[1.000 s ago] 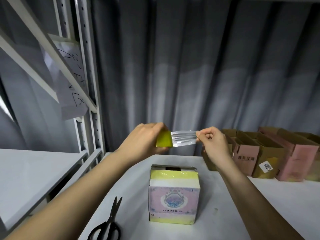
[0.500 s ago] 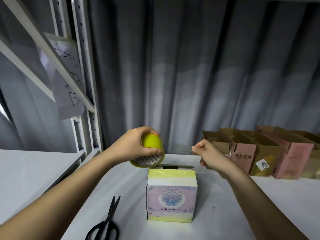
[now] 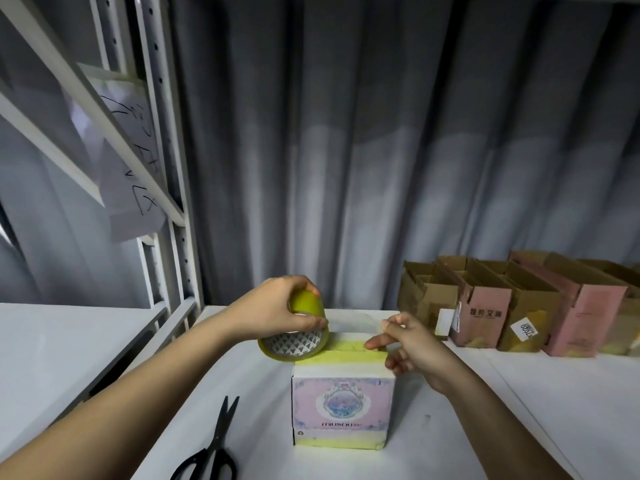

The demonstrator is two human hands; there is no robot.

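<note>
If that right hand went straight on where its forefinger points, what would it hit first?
Likely the tape roll in the left hand; the right hand points leftward across the box, depth unclear.

A grey curtain [image 3: 381, 133] hangs in folds across the whole back, darker at the top and paler through the middle. A white metal rack [image 3: 166, 168] stands in the upper left, with a handwritten paper [image 3: 131, 188] fixed to it. A white table [image 3: 554, 410] fills the bottom, and a white shelf [image 3: 69, 334] lies at lower left. Open cartons [image 3: 526, 306] line the right, against the curtain.
</note>
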